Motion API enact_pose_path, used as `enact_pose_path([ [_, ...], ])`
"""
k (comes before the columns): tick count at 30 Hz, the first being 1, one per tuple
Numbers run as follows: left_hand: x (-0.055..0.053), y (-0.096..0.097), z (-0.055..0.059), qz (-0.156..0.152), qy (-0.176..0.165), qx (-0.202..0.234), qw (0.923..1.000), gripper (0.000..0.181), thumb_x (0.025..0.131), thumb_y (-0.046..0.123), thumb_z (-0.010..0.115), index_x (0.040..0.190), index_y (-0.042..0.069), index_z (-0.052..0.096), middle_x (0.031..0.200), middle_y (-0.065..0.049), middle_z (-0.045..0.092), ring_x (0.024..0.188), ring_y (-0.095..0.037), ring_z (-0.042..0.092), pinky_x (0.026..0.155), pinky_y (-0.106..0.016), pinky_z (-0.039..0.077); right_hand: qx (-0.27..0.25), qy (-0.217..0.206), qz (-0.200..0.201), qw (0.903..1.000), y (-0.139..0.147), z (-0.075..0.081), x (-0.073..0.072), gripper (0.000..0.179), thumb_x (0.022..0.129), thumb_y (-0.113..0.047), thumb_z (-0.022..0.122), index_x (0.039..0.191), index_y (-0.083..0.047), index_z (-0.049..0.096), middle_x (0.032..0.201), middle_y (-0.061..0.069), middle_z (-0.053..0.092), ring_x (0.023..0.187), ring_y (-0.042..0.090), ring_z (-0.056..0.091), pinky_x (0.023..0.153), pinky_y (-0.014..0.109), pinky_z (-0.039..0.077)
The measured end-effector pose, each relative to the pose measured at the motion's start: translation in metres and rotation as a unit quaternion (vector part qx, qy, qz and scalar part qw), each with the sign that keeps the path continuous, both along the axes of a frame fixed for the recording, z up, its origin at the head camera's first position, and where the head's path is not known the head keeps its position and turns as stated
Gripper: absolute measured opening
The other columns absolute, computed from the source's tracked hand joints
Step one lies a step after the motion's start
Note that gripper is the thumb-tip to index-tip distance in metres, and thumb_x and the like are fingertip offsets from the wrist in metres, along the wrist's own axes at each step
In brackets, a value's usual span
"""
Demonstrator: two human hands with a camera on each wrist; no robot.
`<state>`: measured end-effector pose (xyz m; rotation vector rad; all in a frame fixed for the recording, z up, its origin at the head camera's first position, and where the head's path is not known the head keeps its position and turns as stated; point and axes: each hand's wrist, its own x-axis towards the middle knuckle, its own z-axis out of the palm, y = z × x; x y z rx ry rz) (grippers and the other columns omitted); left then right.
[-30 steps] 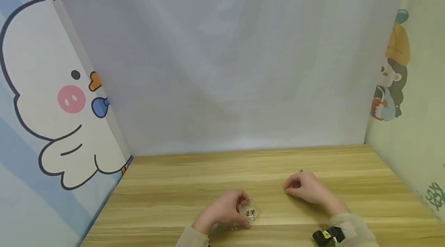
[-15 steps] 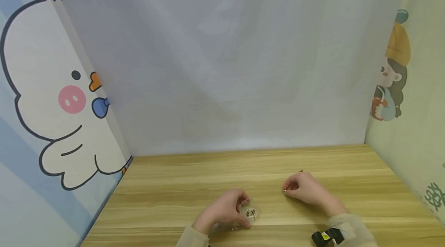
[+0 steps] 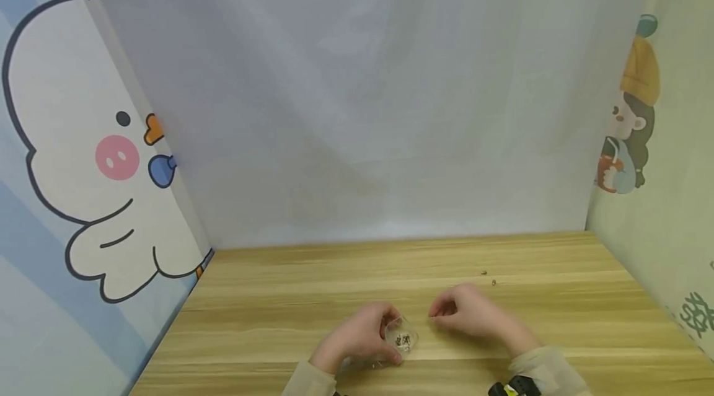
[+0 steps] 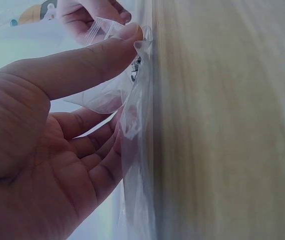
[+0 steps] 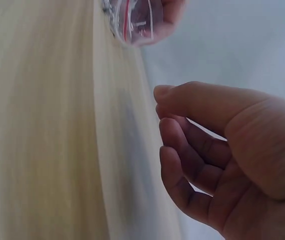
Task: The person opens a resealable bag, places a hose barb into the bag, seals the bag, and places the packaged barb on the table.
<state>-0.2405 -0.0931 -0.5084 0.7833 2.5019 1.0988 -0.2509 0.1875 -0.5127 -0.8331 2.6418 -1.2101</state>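
Observation:
My left hand (image 3: 359,334) grips a clear plastic zip bag (image 3: 397,326) by its mouth, low over the table. Its thumb presses one side of the bag (image 4: 100,100) and the fingers hold the other, keeping the mouth spread. Several small shiny metal pieces (image 3: 403,340) lie in the bag. My right hand (image 3: 471,312) is just right of the bag, its thumb and index fingertip pinched together. A tiny bright piece (image 3: 432,318) shows at those fingertips in the head view; in the right wrist view the fingertips (image 5: 163,91) hide it.
Two more small metal pieces (image 3: 484,272) (image 3: 493,282) lie on the wooden table (image 3: 290,297) beyond the right hand. A white curtain (image 3: 357,136) hangs along the back edge, with cartoon-printed cloths at both sides. A black wrist device (image 3: 515,387) sits at the right sleeve.
My right hand has moved left and toward the bag with a small bright piece at its fingertips, uncovering a second piece on the table. My left hand and the bag stay put.

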Motion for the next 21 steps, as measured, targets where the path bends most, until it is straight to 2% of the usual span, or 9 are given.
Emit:
enact_pose_path([
  [7, 0.0, 0.001, 0.0, 0.0, -0.007, 0.0, 1.0, 0.059, 0.069, 0.004, 0.1, 0.12, 0.005, 0.069, 0.093, 0.005, 0.063, 0.078, -0.008, 0.056, 0.071, -0.025, 0.051, -0.014, -0.011, 0.02, 0.9996, -0.015, 0.001, 0.007, 0.006, 0.093, -0.008, 0.08, 0.095, -0.014, 0.08, 0.087, -0.011, 0.074, 0.081, 0.005, 0.067, 0.075, 0.028, 0.057],
  [12, -0.001, 0.001, 0.0, 0.004, -0.017, -0.004, 0.9998, 0.061, 0.07, 0.007, 0.1, 0.122, 0.004, 0.069, 0.094, 0.004, 0.063, 0.08, -0.009, 0.057, 0.074, -0.026, 0.051, -0.032, -0.019, 0.03, 0.9989, -0.024, 0.003, 0.011, 0.005, 0.093, -0.006, 0.08, 0.096, -0.01, 0.08, 0.087, -0.009, 0.075, 0.08, 0.005, 0.068, 0.074, 0.027, 0.058],
  [21, -0.002, 0.0, 0.001, -0.002, -0.008, -0.003, 1.0, 0.06, 0.071, 0.008, 0.1, 0.122, 0.004, 0.069, 0.093, 0.003, 0.064, 0.077, -0.008, 0.056, 0.071, -0.026, 0.051, -0.044, -0.01, 0.015, 0.9989, -0.045, 0.002, 0.02, 0.005, 0.092, -0.007, 0.081, 0.095, -0.011, 0.081, 0.086, -0.011, 0.075, 0.078, 0.005, 0.067, 0.073, 0.027, 0.056],
])
